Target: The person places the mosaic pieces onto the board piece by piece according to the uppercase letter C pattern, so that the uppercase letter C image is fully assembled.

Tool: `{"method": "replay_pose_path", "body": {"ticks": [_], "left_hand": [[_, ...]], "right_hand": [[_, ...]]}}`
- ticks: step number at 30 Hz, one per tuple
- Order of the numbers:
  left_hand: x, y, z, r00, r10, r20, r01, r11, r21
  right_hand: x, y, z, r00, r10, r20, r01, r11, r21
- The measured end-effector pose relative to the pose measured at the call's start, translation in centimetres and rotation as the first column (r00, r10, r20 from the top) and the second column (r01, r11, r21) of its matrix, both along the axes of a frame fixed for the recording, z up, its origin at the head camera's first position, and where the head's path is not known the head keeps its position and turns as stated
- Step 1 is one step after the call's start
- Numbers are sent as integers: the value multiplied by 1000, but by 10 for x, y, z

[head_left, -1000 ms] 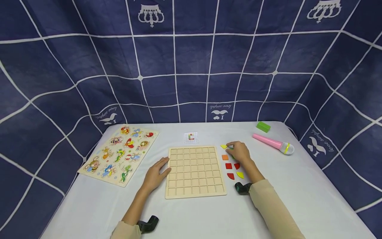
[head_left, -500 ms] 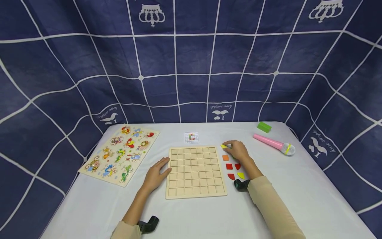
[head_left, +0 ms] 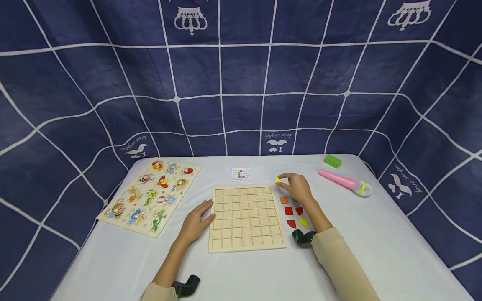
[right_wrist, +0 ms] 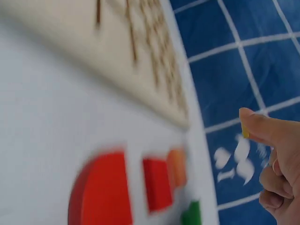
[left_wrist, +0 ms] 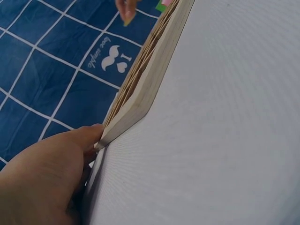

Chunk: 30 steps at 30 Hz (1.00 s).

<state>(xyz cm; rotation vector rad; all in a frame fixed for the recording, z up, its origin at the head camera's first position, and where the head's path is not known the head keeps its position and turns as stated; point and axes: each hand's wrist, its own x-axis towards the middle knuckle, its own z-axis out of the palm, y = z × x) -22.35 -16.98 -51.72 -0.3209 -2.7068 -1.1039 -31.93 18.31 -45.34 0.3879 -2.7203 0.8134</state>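
Blue cloth point(head_left: 244, 69) with white lines hangs at the far side, and the white table point(head_left: 241, 274) sits under all my things. From the head view, my left hand point(head_left: 196, 222) rests on the left edge of the wooden board point(head_left: 246, 217), thumb and fingers apart. My right hand point(head_left: 298, 188) pinches a little yellow piece point(head_left: 278, 179) by the board's far right corner. To the board's right lie an orange square point(head_left: 284, 200), a red square point(head_left: 288, 211) and some round-sided bits. A small picture card point(head_left: 241, 174) lies past the far edge.

From the left wrist view, my left thumb touches the board's corner, but I can't tell how the hidden fingers bend.

From the right wrist view, my fingers squeeze together on the yellow piece, up in front of the cloth.

I think this is the picking-up step, with the piece not yet on the board. I guess the next move calls for a steady pinch, a short trip left, and a turn so its corners match a box.
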Motion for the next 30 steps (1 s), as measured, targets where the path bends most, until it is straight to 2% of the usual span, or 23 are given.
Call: {"method": "replay_pose_path", "body": {"ticks": [5,12,16,20,26,30], "left_hand": [[2,-2,0,1000,2,1,-2,1000,-6],[2,-2,2,1000,-1,29,1,1000,2],[3,-1,2,1000,-6,27,6,1000,5],[3,-1,2,1000,-6,19,6,1000,7],[3,-1,3,999,-4,47,4,1000,7],[2,-1,2,999,-4,37,4,1000,9]], "right_hand": [[11,-33,8,997,60,-58,-61,998,-19],[21,-68,-5,993,120,19,-119,992,-45],[22,-76,-17,991,116,67,-113,993,-43],[20,-78,-27,990,121,68,-120,992,-30],[19,-78,-32,989,126,78,-126,992,-5],[19,-78,-33,989,129,73,-130,991,9]]}}
